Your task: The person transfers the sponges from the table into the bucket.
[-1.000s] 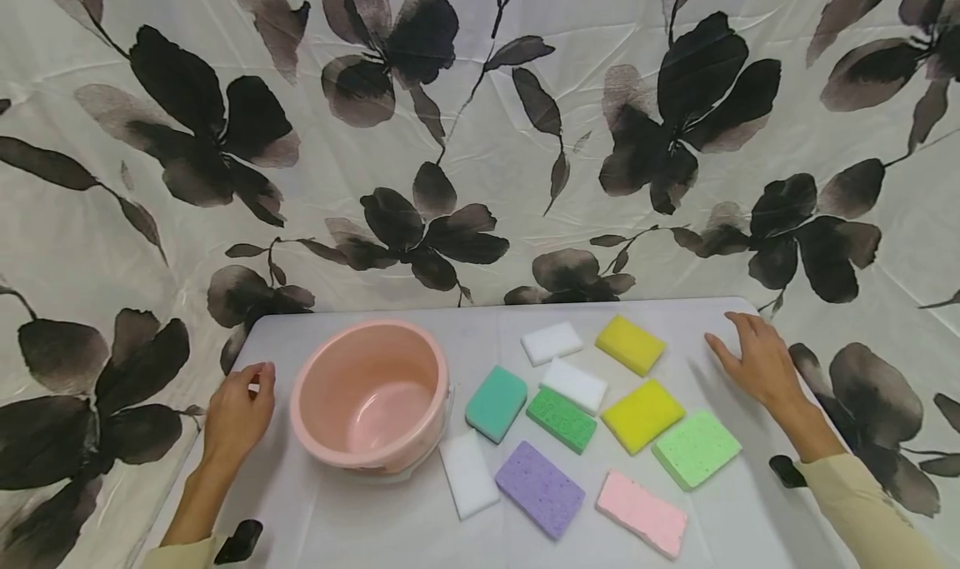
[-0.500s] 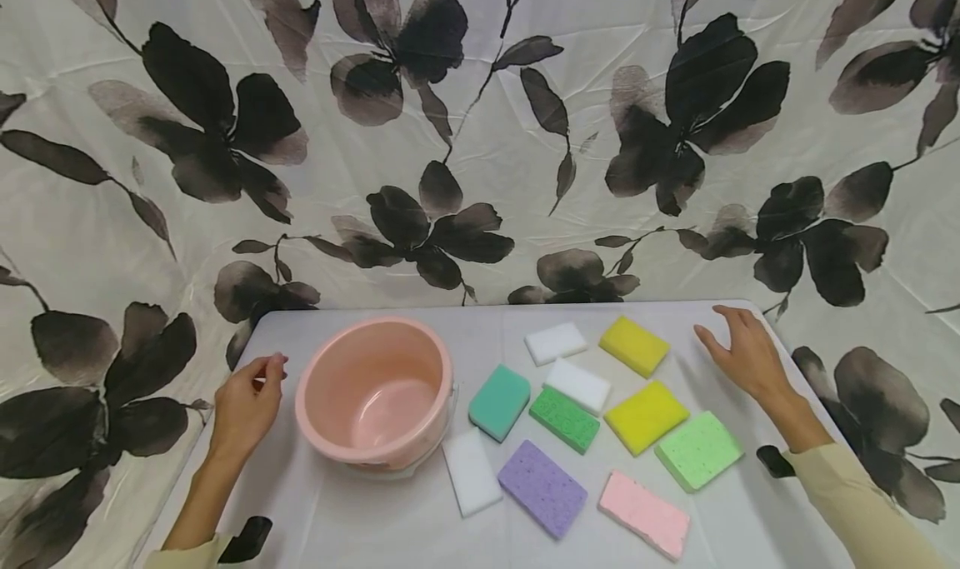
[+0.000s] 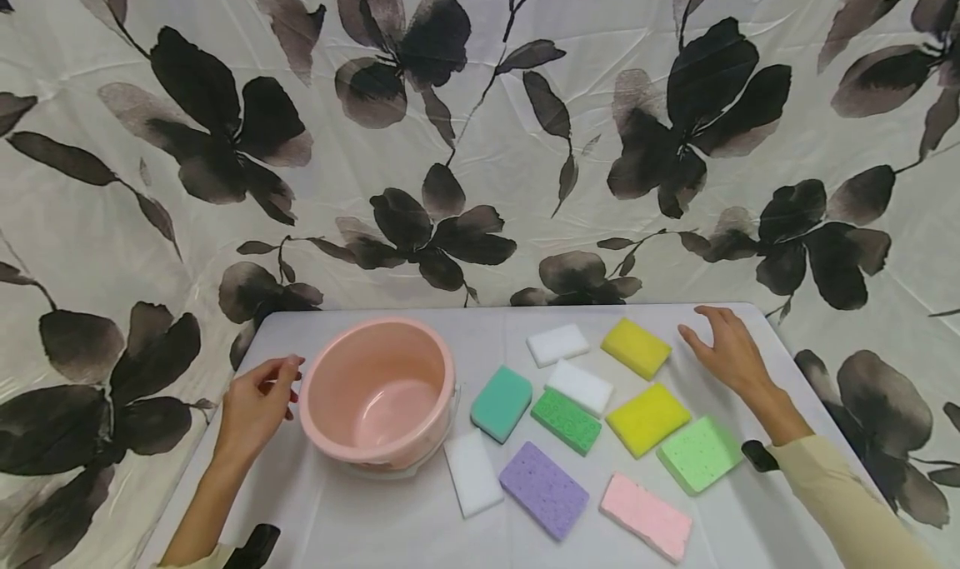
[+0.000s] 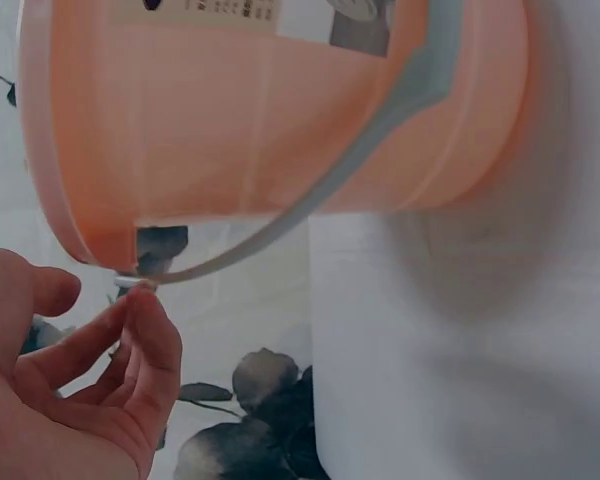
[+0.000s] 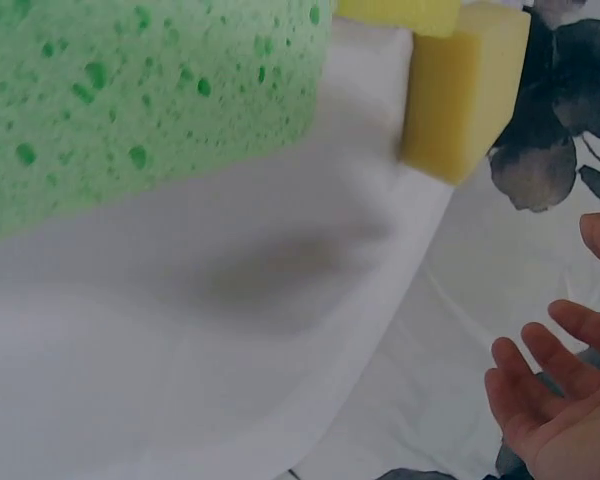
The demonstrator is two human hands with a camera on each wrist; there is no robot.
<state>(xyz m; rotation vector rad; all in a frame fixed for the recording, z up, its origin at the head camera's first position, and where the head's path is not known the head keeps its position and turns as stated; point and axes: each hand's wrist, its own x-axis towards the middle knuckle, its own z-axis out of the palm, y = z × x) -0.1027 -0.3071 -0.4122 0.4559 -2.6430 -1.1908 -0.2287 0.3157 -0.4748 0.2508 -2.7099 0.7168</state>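
Note:
A pink plastic bucket [image 3: 375,361] stands upright at the left of the white-covered table. Just outside its left rim is my left hand [image 3: 255,406], fingers loosely bent with nothing in them. In the left wrist view its fingertips are right at the bucket's grey handle [image 4: 320,190], where it meets the rim. My right hand [image 3: 735,356] hovers over the far right of the table, fingers spread and relaxed, holding nothing. Closest to it lies a yellow sponge [image 3: 636,348]. A second yellow sponge [image 3: 648,419] and a light green sponge [image 3: 699,455] lie nearer the front.
Between the hands lie a teal sponge [image 3: 502,403], a green sponge [image 3: 566,420], a purple sponge [image 3: 544,490], a pink sponge [image 3: 646,516] and three white sponges, one [image 3: 473,474] beside the bucket. Behind the table hangs a floral cloth [image 3: 555,136].
My left hand has moved right, up to the bucket's rim. My right hand has drifted left toward the far yellow sponge. The bucket and sponges keep their places on the table.

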